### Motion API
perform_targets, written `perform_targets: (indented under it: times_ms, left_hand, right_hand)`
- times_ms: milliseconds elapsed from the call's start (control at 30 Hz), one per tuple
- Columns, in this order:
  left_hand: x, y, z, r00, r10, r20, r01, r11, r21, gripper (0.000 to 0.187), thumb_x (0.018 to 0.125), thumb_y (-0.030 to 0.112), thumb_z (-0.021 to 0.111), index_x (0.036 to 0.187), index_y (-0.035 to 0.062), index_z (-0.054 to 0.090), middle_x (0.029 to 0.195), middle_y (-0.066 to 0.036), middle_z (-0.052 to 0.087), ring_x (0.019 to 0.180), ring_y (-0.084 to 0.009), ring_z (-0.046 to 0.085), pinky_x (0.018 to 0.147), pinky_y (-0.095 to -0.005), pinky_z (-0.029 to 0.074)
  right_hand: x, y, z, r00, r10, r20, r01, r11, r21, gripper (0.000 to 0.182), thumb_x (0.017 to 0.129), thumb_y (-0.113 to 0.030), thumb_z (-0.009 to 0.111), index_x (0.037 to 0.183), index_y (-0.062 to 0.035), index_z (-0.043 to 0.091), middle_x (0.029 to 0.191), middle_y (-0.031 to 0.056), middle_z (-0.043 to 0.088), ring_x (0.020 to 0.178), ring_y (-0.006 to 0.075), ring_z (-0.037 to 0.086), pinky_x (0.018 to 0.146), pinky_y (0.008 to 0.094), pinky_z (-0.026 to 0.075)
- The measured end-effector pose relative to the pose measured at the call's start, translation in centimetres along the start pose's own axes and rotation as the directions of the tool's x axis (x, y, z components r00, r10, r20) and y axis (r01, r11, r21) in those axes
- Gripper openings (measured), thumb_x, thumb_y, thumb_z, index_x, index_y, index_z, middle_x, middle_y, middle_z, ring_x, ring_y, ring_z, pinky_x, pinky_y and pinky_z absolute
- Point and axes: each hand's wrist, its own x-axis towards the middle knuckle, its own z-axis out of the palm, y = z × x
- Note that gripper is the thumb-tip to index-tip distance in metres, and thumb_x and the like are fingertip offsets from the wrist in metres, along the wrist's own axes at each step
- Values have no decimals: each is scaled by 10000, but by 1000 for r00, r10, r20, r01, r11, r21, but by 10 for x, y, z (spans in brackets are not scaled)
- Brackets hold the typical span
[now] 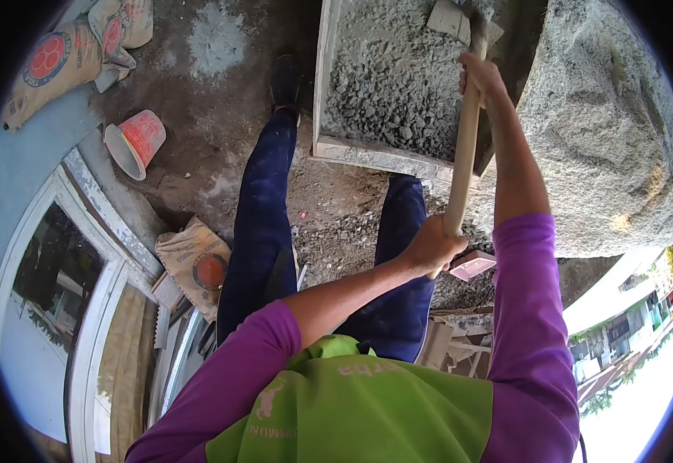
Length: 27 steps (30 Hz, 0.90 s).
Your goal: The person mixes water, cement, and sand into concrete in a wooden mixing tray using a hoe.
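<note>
A long wooden handle (466, 147) runs from near my body up to a grey metal blade (451, 21) at the top of the view. My left hand (434, 244) is closed round its lower end. Higher up, near the blade, my right hand (481, 79) grips the same handle. The blade rests over a shallow wooden-edged trough (387, 157) that holds grey, lumpy mortar or concrete mix (398, 92). My feet are apart, and one dark shoe shows left of the trough.
A large pale sand pile (607, 139) rises on the right. Printed sacks (62, 65) and a red bucket (137, 143) lie at left, another sack (196, 262) below them. A white-framed window (93, 309) stands lower left. A pink block (473, 265) lies near my left hand.
</note>
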Motion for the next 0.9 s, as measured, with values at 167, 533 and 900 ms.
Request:
perform_targets:
  times_ms: [167, 533, 900]
  left_hand:
    - [-66, -19, -10, 980, -148, -133, 162, 981, 102, 129, 851, 86, 619, 908, 3, 538, 620, -31, 552, 443, -110, 537, 393, -303, 424]
    - [-184, 161, -112, 917, -330, -226, 394, 647, 653, 285, 779, 131, 698, 970, -68, 628, 725, -136, 656, 686, -227, 674, 661, -393, 527]
    - [-48, 39, -66, 979, 174, 103, -201, 892, 405, 168, 813, 54, 667, 845, 50, 503, 651, -30, 552, 500, -126, 572, 446, -319, 454]
  right_hand:
    - [-37, 80, 31, 977, 172, 126, -207, 904, 375, 167, 893, -173, 652, 878, -36, 558, 634, 63, 528, 495, 204, 533, 481, 385, 497]
    - [-112, 80, 102, 957, 241, 164, -259, 447, 856, 117, 915, -125, 579, 905, -50, 490, 683, 56, 468, 549, 204, 483, 505, 395, 498]
    - [-81, -66, -16, 975, -172, -137, 213, 893, 397, 244, 883, -189, 698, 838, 19, 580, 635, 94, 558, 490, 219, 565, 471, 407, 524]
